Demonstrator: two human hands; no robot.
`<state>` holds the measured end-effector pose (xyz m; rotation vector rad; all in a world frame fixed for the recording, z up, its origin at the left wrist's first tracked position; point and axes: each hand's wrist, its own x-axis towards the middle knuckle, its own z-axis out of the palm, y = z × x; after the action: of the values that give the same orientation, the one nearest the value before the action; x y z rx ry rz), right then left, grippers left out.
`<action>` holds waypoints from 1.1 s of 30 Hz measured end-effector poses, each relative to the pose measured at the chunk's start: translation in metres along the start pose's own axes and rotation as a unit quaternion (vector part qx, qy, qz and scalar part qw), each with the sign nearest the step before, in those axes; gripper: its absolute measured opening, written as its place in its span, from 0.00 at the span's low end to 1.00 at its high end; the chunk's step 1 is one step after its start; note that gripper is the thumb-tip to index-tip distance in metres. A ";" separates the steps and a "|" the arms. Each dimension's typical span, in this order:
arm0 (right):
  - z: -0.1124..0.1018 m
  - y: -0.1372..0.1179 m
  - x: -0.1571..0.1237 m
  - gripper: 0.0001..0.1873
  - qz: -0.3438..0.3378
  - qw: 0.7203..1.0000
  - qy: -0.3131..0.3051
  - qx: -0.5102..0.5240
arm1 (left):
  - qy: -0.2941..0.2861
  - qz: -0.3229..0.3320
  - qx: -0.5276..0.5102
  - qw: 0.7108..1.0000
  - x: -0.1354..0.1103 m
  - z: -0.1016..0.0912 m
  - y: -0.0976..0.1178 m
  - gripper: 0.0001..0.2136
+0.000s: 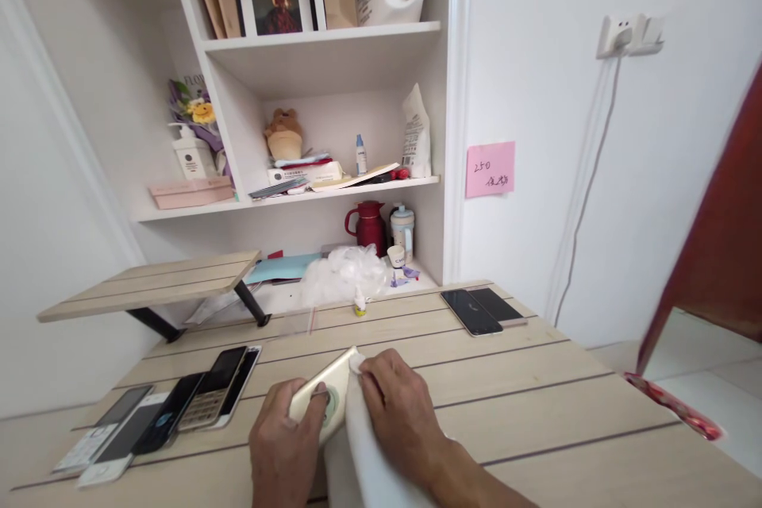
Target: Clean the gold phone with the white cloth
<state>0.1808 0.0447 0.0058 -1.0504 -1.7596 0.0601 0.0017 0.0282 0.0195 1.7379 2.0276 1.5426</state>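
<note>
A gold-coloured phone point(340, 382) with a round ring on its back is gripped by my left hand point(284, 436), thumb lying across the ring. My right hand point(400, 405) pinches a white cloth point(361, 432) against the phone's upper right edge. The cloth hangs down from my fingers toward the bottom of the view. Both hands are above the near part of the wooden table point(536, 413). The phone is tilted, and its front side is hidden.
Several phones point(170, 413) lie at the left. Two dark phones point(472, 312) lie at the back right. A small bottle point(359, 303) stands near the back edge. A raised wooden stand point(155, 282) is at the left; clear plastic bags point(348, 274) fill the lower shelf.
</note>
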 end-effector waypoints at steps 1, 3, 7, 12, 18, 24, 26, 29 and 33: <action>0.000 0.000 0.000 0.09 0.007 1.000 0.007 -0.005 | 0.011 0.039 -0.001 0.999 -0.001 0.001 0.000 0.14; 0.001 -0.003 -0.002 0.09 0.010 1.000 0.013 -0.009 | 0.036 0.128 0.001 0.991 -0.003 0.003 -0.001 0.12; -0.001 -0.008 -0.005 0.12 -0.034 0.999 -0.023 -0.015 | 0.052 0.215 0.024 0.975 -0.005 0.003 -0.005 0.09; -0.007 0.001 0.001 0.14 -0.027 0.999 -0.002 -0.034 | 0.063 0.195 0.034 0.978 -0.006 0.005 -0.008 0.09; -0.009 -0.022 -0.004 0.15 -0.025 0.995 -0.095 -0.036 | 0.028 0.105 0.008 0.994 -0.001 0.001 -0.005 0.12; -0.016 -0.043 -0.007 0.37 -0.016 0.979 -0.189 -0.080 | 0.024 0.003 0.006 1.000 0.006 -0.008 -0.002 0.17; -0.014 -0.041 -0.007 0.41 -0.008 0.973 -0.199 -0.119 | 0.030 0.007 0.006 1.000 0.007 -0.008 -0.003 0.16; -0.008 -0.030 -0.008 0.44 0.000 0.965 -0.206 -0.164 | 0.043 0.023 0.012 0.999 0.007 -0.007 -0.003 0.15; -0.009 -0.010 -0.004 0.42 -0.006 0.973 -0.138 -0.186 | 0.042 0.036 0.011 0.998 0.006 -0.007 -0.003 0.16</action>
<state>0.1816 0.0323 0.0117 -1.3510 -2.0813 -0.1452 -0.0065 0.0293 0.0242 1.8044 2.0492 1.6466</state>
